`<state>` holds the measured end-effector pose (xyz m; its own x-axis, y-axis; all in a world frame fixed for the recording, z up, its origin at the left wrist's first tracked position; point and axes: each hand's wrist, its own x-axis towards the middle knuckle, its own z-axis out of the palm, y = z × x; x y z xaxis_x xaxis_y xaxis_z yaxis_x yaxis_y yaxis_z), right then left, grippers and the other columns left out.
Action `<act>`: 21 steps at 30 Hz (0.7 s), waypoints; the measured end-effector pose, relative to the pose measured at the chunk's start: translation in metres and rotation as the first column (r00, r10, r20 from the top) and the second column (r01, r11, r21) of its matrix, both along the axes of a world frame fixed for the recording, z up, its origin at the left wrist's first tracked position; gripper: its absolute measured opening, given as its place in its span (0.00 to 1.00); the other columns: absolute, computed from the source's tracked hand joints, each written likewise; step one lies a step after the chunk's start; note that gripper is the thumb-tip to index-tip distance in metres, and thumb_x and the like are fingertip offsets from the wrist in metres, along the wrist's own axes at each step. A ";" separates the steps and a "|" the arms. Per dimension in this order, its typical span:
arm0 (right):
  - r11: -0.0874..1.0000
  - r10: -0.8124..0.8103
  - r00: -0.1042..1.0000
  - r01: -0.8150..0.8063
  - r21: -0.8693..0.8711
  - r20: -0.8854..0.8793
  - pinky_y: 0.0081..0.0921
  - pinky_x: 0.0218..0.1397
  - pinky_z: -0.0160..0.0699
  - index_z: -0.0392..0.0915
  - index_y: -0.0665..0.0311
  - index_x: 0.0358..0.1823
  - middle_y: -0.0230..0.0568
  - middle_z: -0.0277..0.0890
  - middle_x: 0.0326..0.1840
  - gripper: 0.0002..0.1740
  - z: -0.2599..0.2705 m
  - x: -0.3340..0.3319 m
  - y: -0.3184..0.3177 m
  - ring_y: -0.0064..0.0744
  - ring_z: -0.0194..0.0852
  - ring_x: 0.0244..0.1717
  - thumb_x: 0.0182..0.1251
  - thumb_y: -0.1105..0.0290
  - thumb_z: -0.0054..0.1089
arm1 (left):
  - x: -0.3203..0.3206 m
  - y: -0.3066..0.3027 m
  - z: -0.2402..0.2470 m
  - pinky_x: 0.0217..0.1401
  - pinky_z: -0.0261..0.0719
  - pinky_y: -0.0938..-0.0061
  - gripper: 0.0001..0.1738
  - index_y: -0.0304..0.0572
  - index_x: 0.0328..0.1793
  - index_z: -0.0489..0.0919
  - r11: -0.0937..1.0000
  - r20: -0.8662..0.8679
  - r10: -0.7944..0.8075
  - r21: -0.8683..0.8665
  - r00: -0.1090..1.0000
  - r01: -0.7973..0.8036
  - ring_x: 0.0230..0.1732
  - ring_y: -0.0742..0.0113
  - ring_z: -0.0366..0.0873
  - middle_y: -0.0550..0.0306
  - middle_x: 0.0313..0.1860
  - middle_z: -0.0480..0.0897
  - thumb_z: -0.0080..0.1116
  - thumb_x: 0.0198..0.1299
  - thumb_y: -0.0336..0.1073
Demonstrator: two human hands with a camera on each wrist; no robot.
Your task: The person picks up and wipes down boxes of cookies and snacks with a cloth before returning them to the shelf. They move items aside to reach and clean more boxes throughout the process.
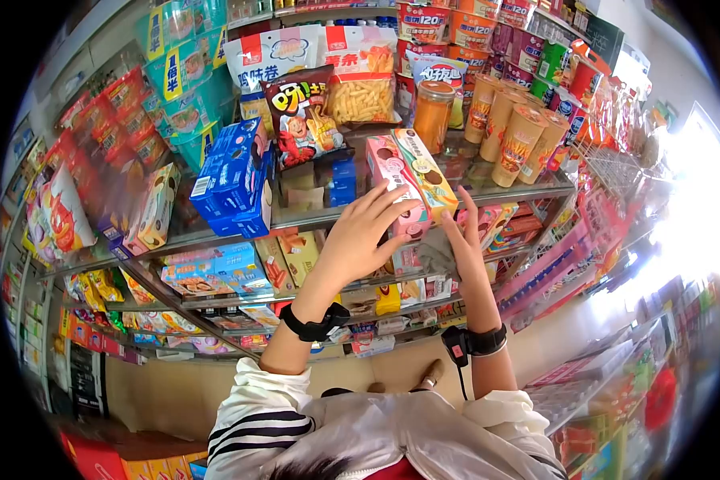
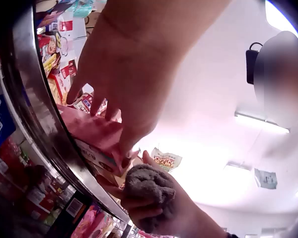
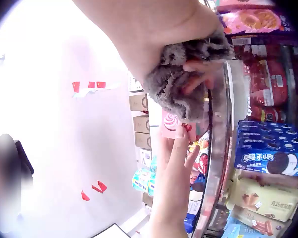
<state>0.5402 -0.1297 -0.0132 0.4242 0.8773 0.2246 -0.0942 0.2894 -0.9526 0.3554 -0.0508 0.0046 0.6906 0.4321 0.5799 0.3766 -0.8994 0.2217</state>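
Observation:
Two snack boxes lie side by side at the front of the glass shelf top, a pink box [image 1: 389,162] and a yellow-and-green box [image 1: 426,170]. My left hand [image 1: 358,238] grips the pink box, fingers across its upper side and thumb at its near end. A fuzzy grey cloth [image 2: 150,187] is bunched in my right hand [image 1: 470,250], with fingers curled around it in the right wrist view. That hand's fingertips are right at the near end of the yellow-and-green box. The cloth [image 1: 435,253] hangs just past the shelf's metal edge.
Left of the boxes stand blue boxes [image 1: 234,178] and a dark chip bag [image 1: 306,116]. Behind are a lidded orange jar [image 1: 435,116] and white snack bags [image 1: 362,76]. Several tall paper cups [image 1: 520,144] stand at right. The metal shelf edge [image 1: 312,218] runs along the front, above lower shelves of packets.

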 end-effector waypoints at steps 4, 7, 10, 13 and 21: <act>0.992 -0.038 0.987 0.018 0.125 0.156 0.25 0.62 0.70 0.58 0.57 0.75 0.43 0.70 0.63 0.33 -0.021 0.008 0.024 0.26 0.69 0.61 0.72 0.66 0.60 | -0.002 0.014 -0.008 0.73 0.62 0.53 0.28 0.53 0.72 0.68 0.998 0.041 0.031 -0.050 0.999 -0.029 0.78 0.47 0.58 0.52 0.77 0.63 0.57 0.67 0.41; 0.998 0.059 0.998 -0.058 0.031 -0.015 0.23 0.63 0.67 0.65 0.58 0.71 0.39 0.71 0.62 0.29 -0.003 0.009 0.010 0.27 0.69 0.61 0.70 0.69 0.61 | -0.002 0.016 -0.007 0.74 0.61 0.53 0.28 0.52 0.72 0.67 0.995 0.054 0.083 -0.058 0.995 -0.080 0.78 0.46 0.57 0.51 0.77 0.63 0.57 0.66 0.39; 1.000 -0.011 1.000 0.011 -0.009 -0.019 0.24 0.64 0.67 0.68 0.60 0.69 0.42 0.71 0.63 0.28 0.009 0.021 -0.023 0.30 0.70 0.62 0.66 0.71 0.61 | -0.003 0.020 -0.008 0.75 0.59 0.54 0.30 0.46 0.72 0.66 0.995 0.125 0.063 -0.090 0.990 -0.052 0.78 0.43 0.56 0.48 0.76 0.63 0.58 0.65 0.39; 0.999 0.000 0.979 0.009 0.040 -0.205 0.30 0.67 0.68 0.66 0.63 0.69 0.46 0.69 0.66 0.31 0.004 0.048 -0.058 0.36 0.69 0.66 0.62 0.69 0.53 | -0.009 0.015 -0.002 0.77 0.57 0.54 0.39 0.41 0.75 0.63 0.982 0.240 0.092 -0.182 0.966 -0.048 0.78 0.45 0.57 0.46 0.77 0.62 0.66 0.60 0.40; 0.969 0.201 0.961 -0.167 0.180 -0.190 0.41 0.74 0.62 0.59 0.74 0.68 0.55 0.64 0.68 0.40 -0.022 0.082 -0.086 0.48 0.64 0.70 0.59 0.54 0.48 | 0.001 -0.014 0.019 0.74 0.63 0.59 0.57 0.39 0.80 0.53 0.757 0.690 -0.153 -0.378 0.707 0.533 0.77 0.51 0.61 0.40 0.76 0.62 0.78 0.46 0.34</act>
